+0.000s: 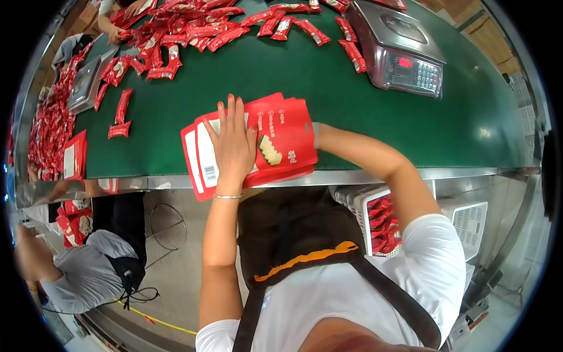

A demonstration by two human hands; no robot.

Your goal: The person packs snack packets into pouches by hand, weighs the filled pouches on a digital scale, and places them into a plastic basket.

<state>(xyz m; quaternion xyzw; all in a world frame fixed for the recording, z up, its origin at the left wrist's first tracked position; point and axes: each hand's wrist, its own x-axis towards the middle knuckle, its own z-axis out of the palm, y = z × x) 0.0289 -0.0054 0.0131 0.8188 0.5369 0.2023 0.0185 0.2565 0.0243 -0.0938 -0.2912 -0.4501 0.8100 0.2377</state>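
My left hand (233,146) lies flat on a small stack of red printed pouches (287,123) at the near edge of the green table, its fingers stretched out and slightly spread. One pouch with a white label and barcode (209,172) shows under that hand. From the right, my right forearm (352,146) reaches to the pouches' right edge. The pouches cover my right hand past the wrist, so its fingers are hidden; whether it is inside a pouch or beneath the stack I cannot tell.
Many small red packets (193,26) lie across the far side of the green table (410,129). A digital scale (404,67) stands far right, another scale (88,82) at left. A co-worker's arm (108,23) reaches among packets. A white basket (366,220) of red packets sits below the table.
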